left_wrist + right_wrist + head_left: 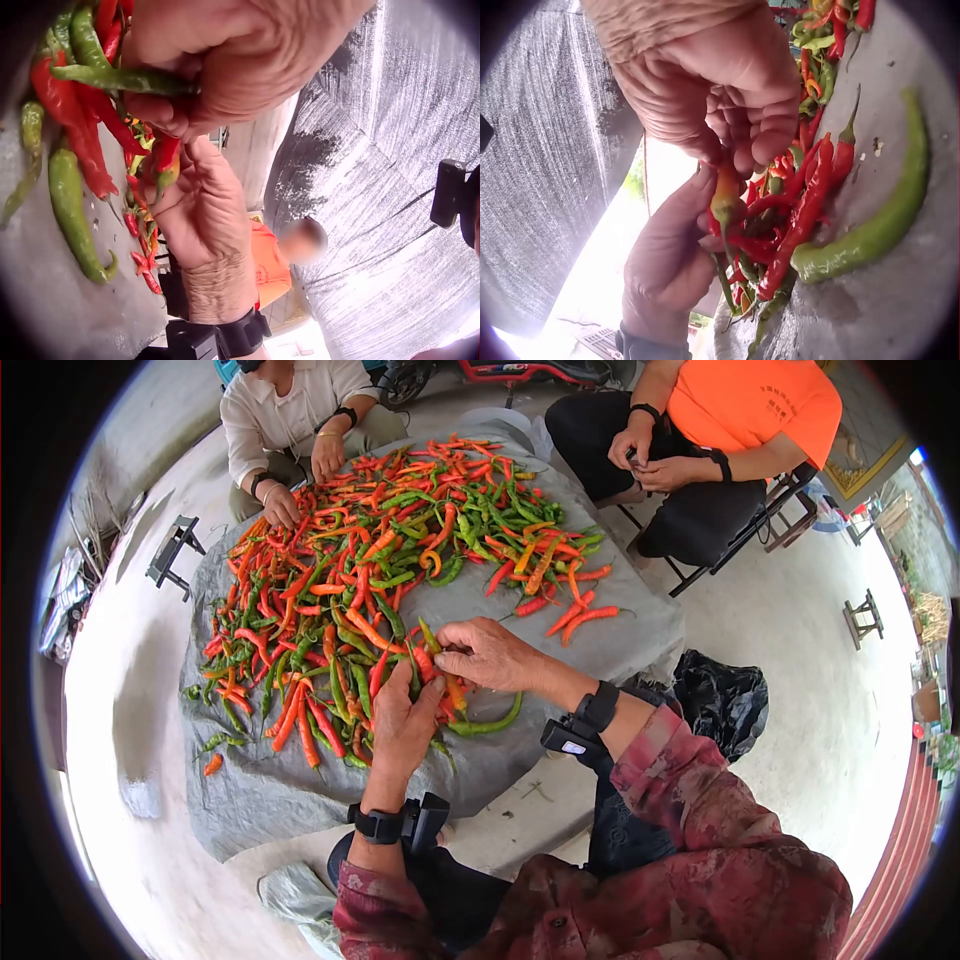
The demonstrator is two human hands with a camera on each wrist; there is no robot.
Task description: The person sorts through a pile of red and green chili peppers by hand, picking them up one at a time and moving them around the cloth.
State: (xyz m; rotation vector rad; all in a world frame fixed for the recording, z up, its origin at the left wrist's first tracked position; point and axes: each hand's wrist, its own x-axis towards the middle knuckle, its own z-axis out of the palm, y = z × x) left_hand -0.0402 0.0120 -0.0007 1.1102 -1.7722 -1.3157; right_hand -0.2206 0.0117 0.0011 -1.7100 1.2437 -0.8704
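Both my hands come together over the near edge of a chili pile [340, 580]. My left hand [400, 725] curls round chili peppers; in the left wrist view a slim green chili [124, 79] sticks out from its fingers. My right hand [490, 655] pinches a red-orange chili [726, 191] by its upper part, its green stem pointing down in the right wrist view. The fingertips of both hands meet at this chili. A long curved green chili [877, 232] lies on the grey sheet [855, 300] beside the hands, near several red chilies [802, 217].
Across the sheet a person in a white shirt [285, 410] reaches into the pile. Another person in an orange shirt [750, 405] sits at the right, hands together. A black plastic bag [720, 705] lies right of the sheet. Small stools [175, 555] stand on the floor.
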